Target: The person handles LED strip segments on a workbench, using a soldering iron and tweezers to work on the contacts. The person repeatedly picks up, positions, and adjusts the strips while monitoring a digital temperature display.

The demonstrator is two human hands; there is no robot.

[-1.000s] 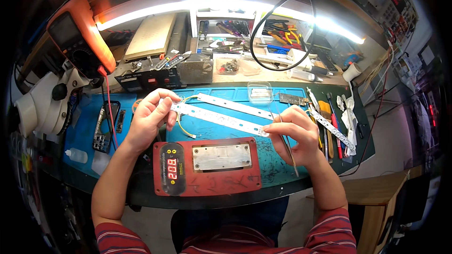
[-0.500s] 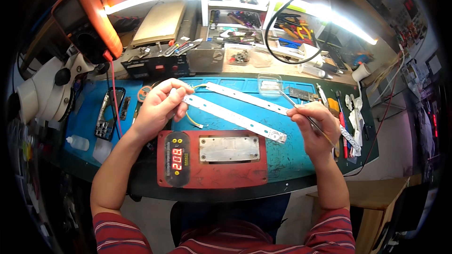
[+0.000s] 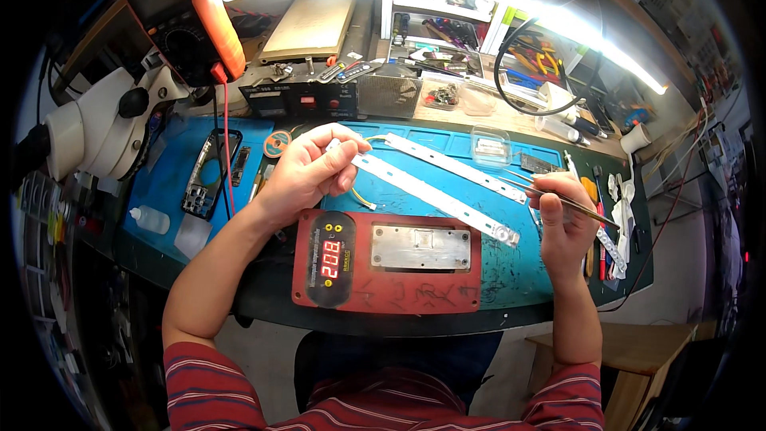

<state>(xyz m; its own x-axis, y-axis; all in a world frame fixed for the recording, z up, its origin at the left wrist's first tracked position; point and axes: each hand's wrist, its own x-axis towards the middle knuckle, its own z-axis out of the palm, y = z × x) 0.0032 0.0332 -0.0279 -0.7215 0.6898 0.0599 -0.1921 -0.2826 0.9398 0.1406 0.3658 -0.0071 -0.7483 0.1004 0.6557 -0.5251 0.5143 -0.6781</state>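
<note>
My left hand point(image 3: 313, 173) is closed around the near end of a white LED strip point(image 3: 431, 195). The strip slants down to the right above the mat, a clear round lens at its far end. A second white strip point(image 3: 455, 168) lies behind it on the blue mat point(image 3: 511, 271). Yellow wire with a small white plug point(image 3: 369, 201) hangs by my left fingers. Pinched in my right hand point(image 3: 570, 219) are metal tweezers point(image 3: 586, 209), tips pointing left near the second strip's right end. Below the held strip sits a red heating plate point(image 3: 415, 295) with a lit red display.
An orange multimeter point(image 3: 231, 40) and a white microscope point(image 3: 92, 132) stand at left. A phone frame point(image 3: 209, 175) and a dropper bottle point(image 3: 150, 219) lie on the mat's left. A clear box point(image 3: 490, 148) sits at the back; pens and brushes point(image 3: 592, 191) lie at right.
The whole view has shifted, so the bench appears further right. The tweezers have turned flatter in my right hand. My left hand keeps its hold on the strip.
</note>
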